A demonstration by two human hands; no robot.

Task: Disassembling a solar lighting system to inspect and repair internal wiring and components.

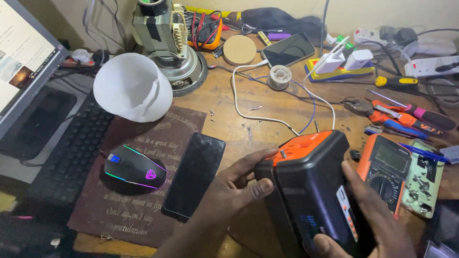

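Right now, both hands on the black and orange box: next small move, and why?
Probably set the black and orange box flat on the wooden bench. The left hand and right hand hold it tilted, a white cable runs into its orange end, and the multimeter lies beside it.

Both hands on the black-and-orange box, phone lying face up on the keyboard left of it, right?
Not quite. The head view shows the phone lying on the brown mouse mat beside the mouse, not on the keyboard. Left hand and right hand do hold the box.
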